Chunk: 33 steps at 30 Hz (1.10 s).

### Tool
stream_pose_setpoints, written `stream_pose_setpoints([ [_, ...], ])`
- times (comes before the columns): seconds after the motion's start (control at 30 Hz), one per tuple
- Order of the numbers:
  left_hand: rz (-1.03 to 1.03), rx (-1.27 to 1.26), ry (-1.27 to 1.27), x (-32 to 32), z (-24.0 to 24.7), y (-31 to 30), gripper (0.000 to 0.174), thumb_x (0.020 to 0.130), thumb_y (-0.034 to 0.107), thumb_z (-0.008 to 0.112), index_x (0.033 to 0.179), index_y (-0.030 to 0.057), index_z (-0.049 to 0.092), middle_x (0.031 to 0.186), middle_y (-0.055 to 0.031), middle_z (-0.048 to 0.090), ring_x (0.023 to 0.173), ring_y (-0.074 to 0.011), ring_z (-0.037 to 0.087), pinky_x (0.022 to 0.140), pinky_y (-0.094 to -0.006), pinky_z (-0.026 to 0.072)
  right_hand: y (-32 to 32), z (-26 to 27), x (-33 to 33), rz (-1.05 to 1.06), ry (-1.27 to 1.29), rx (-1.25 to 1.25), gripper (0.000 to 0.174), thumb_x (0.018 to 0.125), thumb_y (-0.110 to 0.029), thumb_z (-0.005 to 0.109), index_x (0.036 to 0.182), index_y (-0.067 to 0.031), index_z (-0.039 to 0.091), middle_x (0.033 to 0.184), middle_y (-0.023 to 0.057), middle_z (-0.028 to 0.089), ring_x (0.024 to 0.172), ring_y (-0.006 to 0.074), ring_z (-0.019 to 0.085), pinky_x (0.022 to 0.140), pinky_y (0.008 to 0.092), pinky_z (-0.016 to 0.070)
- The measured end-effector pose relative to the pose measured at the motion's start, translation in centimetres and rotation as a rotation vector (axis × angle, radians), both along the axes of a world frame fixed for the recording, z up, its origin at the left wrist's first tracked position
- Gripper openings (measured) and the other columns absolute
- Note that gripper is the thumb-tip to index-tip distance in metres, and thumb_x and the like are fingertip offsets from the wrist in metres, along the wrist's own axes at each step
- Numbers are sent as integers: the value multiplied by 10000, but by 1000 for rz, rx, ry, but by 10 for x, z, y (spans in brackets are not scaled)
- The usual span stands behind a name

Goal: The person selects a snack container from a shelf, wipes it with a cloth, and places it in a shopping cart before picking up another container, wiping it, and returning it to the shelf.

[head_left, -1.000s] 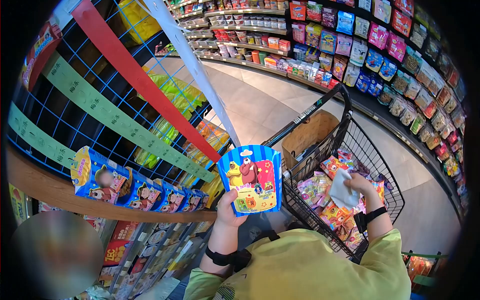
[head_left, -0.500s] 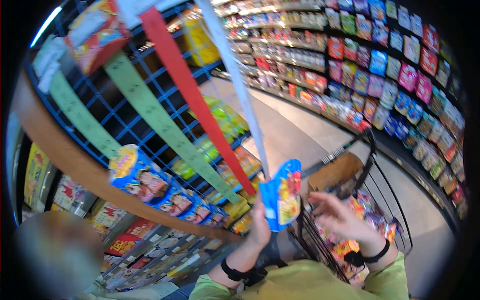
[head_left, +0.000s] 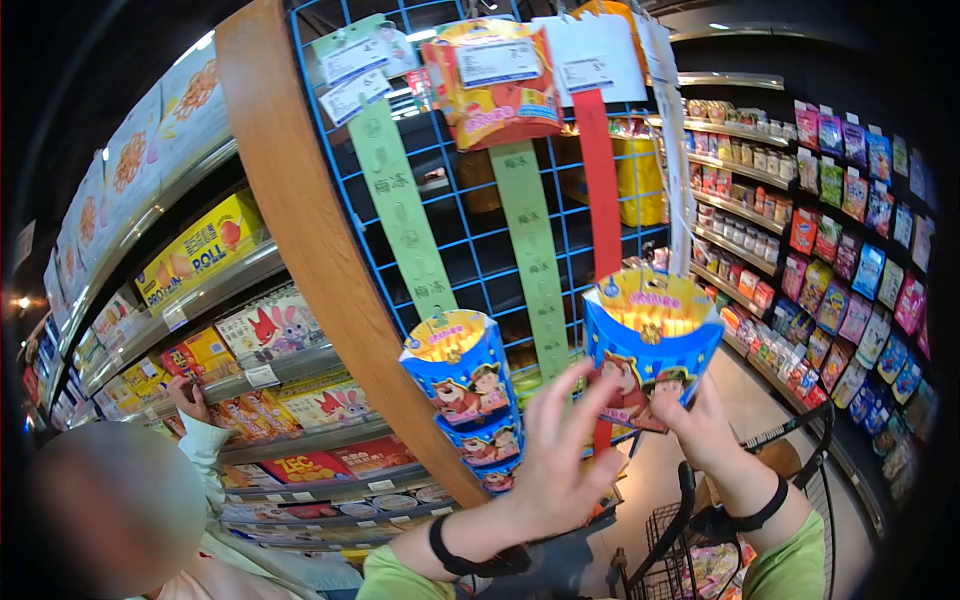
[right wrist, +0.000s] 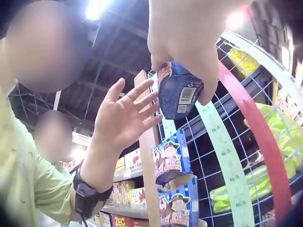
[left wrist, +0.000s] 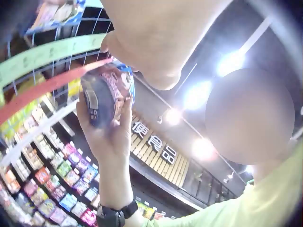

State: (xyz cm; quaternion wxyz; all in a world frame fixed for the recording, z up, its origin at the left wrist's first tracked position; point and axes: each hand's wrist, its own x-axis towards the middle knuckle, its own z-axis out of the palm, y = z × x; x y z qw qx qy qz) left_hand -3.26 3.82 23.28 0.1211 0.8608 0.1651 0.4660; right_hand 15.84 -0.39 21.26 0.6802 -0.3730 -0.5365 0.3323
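My right hand (head_left: 712, 430) grips a blue fries-box-shaped snack pack (head_left: 655, 340) from its lower right side, with the cartoon bear printed front facing me. The right wrist view shows the underside of the snack pack (right wrist: 182, 97), with a white barcode label. Close at the pack's left side is my left hand (head_left: 565, 465), fingers spread and palm turned toward the pack. In the right wrist view that left hand (right wrist: 124, 122) holds nothing. Matching blue packs (head_left: 460, 375) hang in a column to the left, before a blue wire grid (head_left: 480, 290).
Green strips (head_left: 535, 270) and a red strip (head_left: 600, 180) hang down the grid. A wooden post (head_left: 310, 230) divides it from shelves of boxed snacks, where another person's hand (head_left: 188, 400) reaches in. A shopping cart (head_left: 685, 520) with colourful bags stands at lower right.
The view has swung left toward the grid and shelves. The snack pack has passed from my left hand to my right, and has risen. The white sheet that my right hand held is gone from it.
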Motion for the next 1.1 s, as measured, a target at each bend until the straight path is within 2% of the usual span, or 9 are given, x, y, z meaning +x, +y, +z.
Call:
stream_pose_setpoints([
  [0.07, 48, 54, -116, -26, 26, 24, 496, 835, 198, 494, 1286, -1, 441, 1325, -213, 381, 1227, -352, 365, 1039, -447, 258, 21, 23, -10, 61, -68, 32, 641, 827, -158, 683, 1328, -22, 307, 1195, 72, 507, 1107, 150, 483, 957, 331, 390],
  [0.17, 59, -220, -442, -56, 61, 58, 440, 915, 156, 406, 1311, -35, 374, 1308, -170, 419, 1232, -249, 391, 1031, -351, 298, 49, 56, -33, 138, -91, 89, 663, 836, -182, 673, 1345, -19, 280, 1219, 73, 488, 1122, 148, 472, 972, 324, 375],
  [0.3, 82, -390, -595, -84, 106, 97, 561, 964, 389, 380, 1379, 16, 321, 1376, -148, 384, 1306, -237, 327, 1053, -366, 274, 93, 77, -56, 365, -47, 123, 723, 822, -214, 688, 1358, -8, 249, 1239, 90, 472, 1154, 140, 458, 983, 319, 370],
  [0.43, 53, -535, -600, -93, 128, 111, 631, 955, 447, 398, 1400, 14, 291, 1371, -160, 405, 1297, -236, 360, 1048, -360, 291, 109, 100, -79, 516, -57, 75, 697, 817, -251, 700, 1321, -10, 283, 1232, 102, 491, 1129, 148, 491, 965, 320, 401],
  [0.5, -110, -545, -503, -93, 134, 107, 639, 955, 440, 410, 1407, 8, 279, 1335, -162, 456, 1238, -209, 437, 1034, -329, 310, 120, 103, -87, 531, -62, 92, 663, 817, -269, 702, 1293, -13, 316, 1228, 111, 503, 1117, 153, 507, 959, 323, 412],
  [0.53, -16, -593, -561, -93, 140, 129, 584, 961, 406, 415, 1379, 7, 332, 1258, -148, 526, 1154, -183, 509, 1000, -307, 345, 125, 105, -89, 541, -87, 71, 652, 818, -271, 702, 1285, -12, 327, 1223, 112, 507, 1120, 152, 506, 959, 323, 415],
  [0.67, -53, -669, -569, -98, 148, 122, 603, 930, 419, 481, 1295, -54, 404, 1249, -136, 515, 1173, -186, 471, 998, -294, 334, 138, 106, -93, 571, -81, 49, 635, 817, -288, 705, 1264, -9, 352, 1210, 110, 519, 1115, 152, 517, 956, 323, 421],
  [0.93, -66, -777, -359, -102, 167, 132, 278, 881, 247, 591, 1019, 6, 602, 965, -71, 652, 885, -119, 603, 785, -250, 454, 140, 111, -89, 598, -67, 33, 628, 822, -295, 700, 1260, -6, 355, 1196, 109, 529, 1087, 154, 536, 937, 324, 435],
  [1.1, -76, -854, -359, -102, 178, 129, 203, 878, 220, 597, 948, 32, 625, 914, -62, 670, 823, -115, 628, 746, -254, 483, 137, 115, -92, 586, -69, 42, 629, 821, -308, 700, 1251, 4, 364, 1177, 107, 537, 1074, 150, 538, 922, 319, 441],
])
